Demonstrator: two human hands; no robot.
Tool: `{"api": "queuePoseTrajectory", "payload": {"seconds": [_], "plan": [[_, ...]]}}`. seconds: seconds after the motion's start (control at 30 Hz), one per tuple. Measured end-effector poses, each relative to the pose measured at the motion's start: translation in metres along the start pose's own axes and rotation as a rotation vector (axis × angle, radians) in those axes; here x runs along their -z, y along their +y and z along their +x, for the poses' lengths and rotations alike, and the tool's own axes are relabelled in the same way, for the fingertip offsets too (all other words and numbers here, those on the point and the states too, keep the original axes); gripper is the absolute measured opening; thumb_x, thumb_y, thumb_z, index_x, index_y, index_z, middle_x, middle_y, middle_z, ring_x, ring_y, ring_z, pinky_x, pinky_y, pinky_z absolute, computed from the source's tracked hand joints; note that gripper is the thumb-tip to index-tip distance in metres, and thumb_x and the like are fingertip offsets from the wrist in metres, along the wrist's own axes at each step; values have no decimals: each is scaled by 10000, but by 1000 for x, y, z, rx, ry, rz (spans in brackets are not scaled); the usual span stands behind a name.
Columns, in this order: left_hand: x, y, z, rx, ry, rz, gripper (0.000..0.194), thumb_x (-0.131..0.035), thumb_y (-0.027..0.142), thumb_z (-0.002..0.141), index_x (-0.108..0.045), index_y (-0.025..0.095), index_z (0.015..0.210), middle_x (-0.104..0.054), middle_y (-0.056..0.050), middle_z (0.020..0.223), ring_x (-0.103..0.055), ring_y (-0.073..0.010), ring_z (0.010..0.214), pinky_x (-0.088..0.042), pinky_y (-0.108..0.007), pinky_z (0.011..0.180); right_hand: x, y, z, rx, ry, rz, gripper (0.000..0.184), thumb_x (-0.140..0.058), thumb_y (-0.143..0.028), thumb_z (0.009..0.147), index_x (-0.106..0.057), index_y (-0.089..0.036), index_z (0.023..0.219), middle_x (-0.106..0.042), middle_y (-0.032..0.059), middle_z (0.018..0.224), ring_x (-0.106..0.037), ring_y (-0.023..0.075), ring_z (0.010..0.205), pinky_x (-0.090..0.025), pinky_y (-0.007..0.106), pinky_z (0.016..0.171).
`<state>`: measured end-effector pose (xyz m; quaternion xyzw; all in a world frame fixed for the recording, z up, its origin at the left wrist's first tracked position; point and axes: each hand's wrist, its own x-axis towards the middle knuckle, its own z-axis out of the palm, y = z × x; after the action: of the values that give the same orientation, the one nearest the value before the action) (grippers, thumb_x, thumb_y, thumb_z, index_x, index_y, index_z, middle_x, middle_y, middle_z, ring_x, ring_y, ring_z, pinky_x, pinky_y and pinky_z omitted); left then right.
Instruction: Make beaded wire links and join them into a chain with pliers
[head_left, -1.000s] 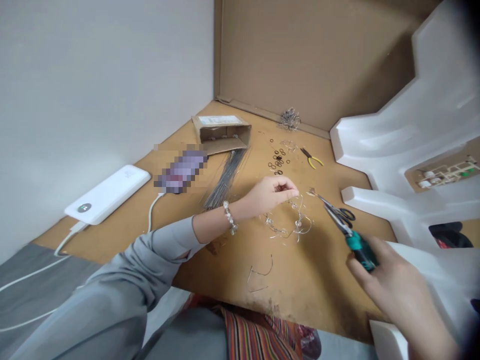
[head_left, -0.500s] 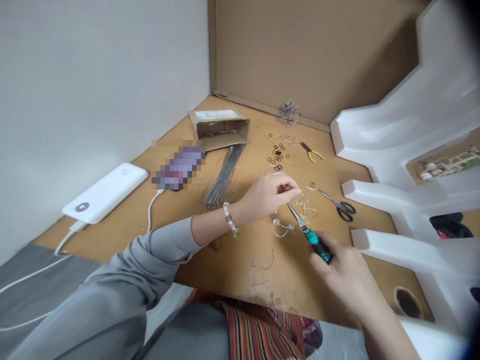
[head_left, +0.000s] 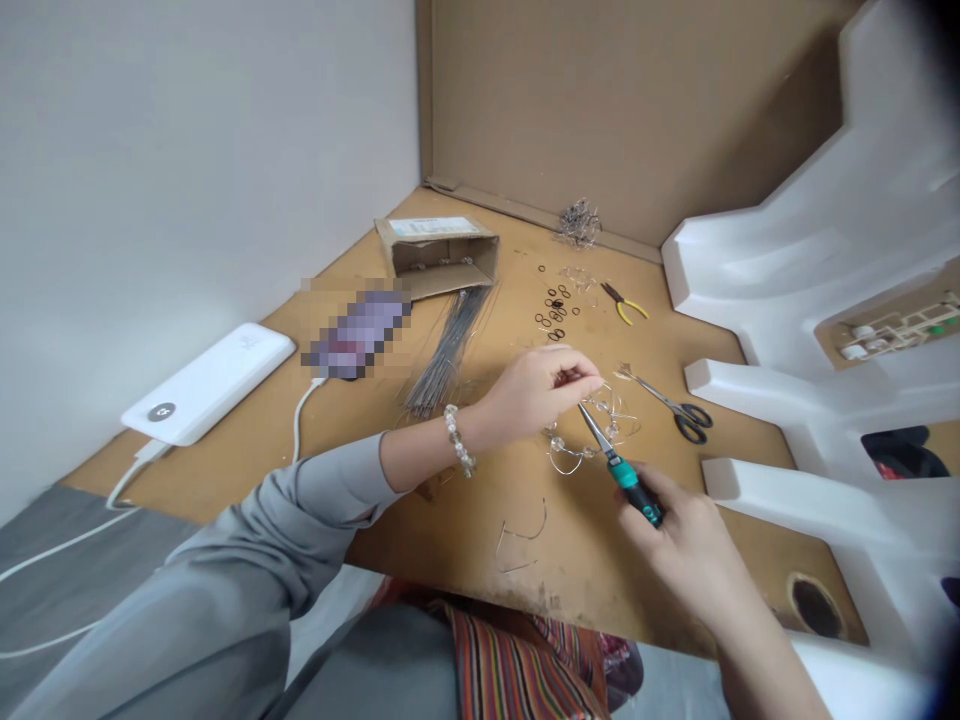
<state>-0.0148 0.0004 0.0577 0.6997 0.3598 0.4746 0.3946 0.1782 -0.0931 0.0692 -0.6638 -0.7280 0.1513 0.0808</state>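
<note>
My left hand (head_left: 538,388) pinches a tangle of thin silver wire with clear beads (head_left: 600,430) just above the cardboard work surface (head_left: 465,480). My right hand (head_left: 679,540) is closed round the green handle of a pair of pliers (head_left: 611,462). The pliers' jaws point up and left and meet the wire right beside my left fingertips. A beaded bracelet sits on my left wrist.
Black-handled scissors (head_left: 679,408) lie right of the wire. Yellow-handled pliers (head_left: 624,304), small black rings (head_left: 553,312), a bundle of straight wires (head_left: 448,350), a small cardboard box (head_left: 436,255), a phone and a white power bank (head_left: 210,382) lie farther back. White foam packing (head_left: 810,290) stands right.
My right hand moved left from near the scissors, bringing the pliers' jaws up to the wire at my left fingertips. The left hand stayed in place.
</note>
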Motion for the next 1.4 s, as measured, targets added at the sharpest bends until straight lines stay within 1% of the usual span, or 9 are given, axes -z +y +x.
{"api": "queuePoseTrajectory", "payload": {"seconds": [0.13,0.33,0.47,0.6,0.7,0.8,0.93,1.23,1.4], "plan": [[0,0,0,-11,-11,8,120,-553,225,812,-623,151,748,-603,-12,749,-505,-90,661,-404,-227,641,0,2,0,-3,19,-85,315,-445,-317,706,-656,-204,912,-631,20,594,-506,155,442,-366,245,449],[-2,0,-2,-58,-29,127,135,-548,235,818,-626,164,734,-551,7,686,-473,-90,633,-385,-231,633,3,2,-2,-19,25,-226,306,-457,-321,724,-653,-234,942,-621,7,556,-556,177,462,-332,244,452],[-5,-2,-4,-58,-50,126,140,-531,233,830,-619,162,746,-563,5,710,-465,-85,624,-378,-229,627,7,-2,-5,-28,14,-346,243,-463,-347,749,-641,-252,885,-614,7,548,-561,191,465,-282,245,441],[-7,-8,-3,-33,-37,55,142,-524,253,833,-599,161,756,-569,-8,755,-482,-93,663,-381,-226,621,8,-1,-8,12,32,-374,258,-463,-350,766,-620,-243,940,-659,19,680,-568,181,489,-279,252,452],[-6,-16,1,11,-37,-107,144,-522,276,833,-559,150,773,-547,-9,751,-490,-97,694,-397,-228,646,7,4,-12,36,83,-406,306,-468,-347,770,-595,-238,1026,-673,27,784,-579,175,515,-287,257,460],[-4,-25,5,45,-74,-290,172,-517,320,838,-518,153,795,-516,5,726,-484,-92,684,-403,-233,661,6,5,-18,44,162,-461,316,-488,-346,755,-590,-239,1034,-674,29,817,-583,174,527,-274,257,445],[-2,-30,7,32,-104,-395,193,-514,346,843,-499,160,795,-499,9,722,-487,-91,697,-404,-240,699,8,1,-26,71,248,-488,316,-494,-346,742,-590,-226,1018,-672,39,839,-605,188,577,-305,262,433],[0,-33,6,48,-106,-435,158,-494,314,862,-501,167,804,-507,8,727,-501,-90,714,-413,-246,732,14,-8,-34,134,292,-500,310,-482,-343,740,-586,-214,1002,-668,44,826,-625,205,632,-346,273,442],[-3,-25,5,51,-82,-319,154,-519,294,839,-503,156,774,-492,14,693,-464,-81,640,-400,-224,629,19,-7,-31,147,361,-575,352,-490,-356,739,-592,-183,1028,-659,69,873,-598,200,630,-349,288,480]]}}
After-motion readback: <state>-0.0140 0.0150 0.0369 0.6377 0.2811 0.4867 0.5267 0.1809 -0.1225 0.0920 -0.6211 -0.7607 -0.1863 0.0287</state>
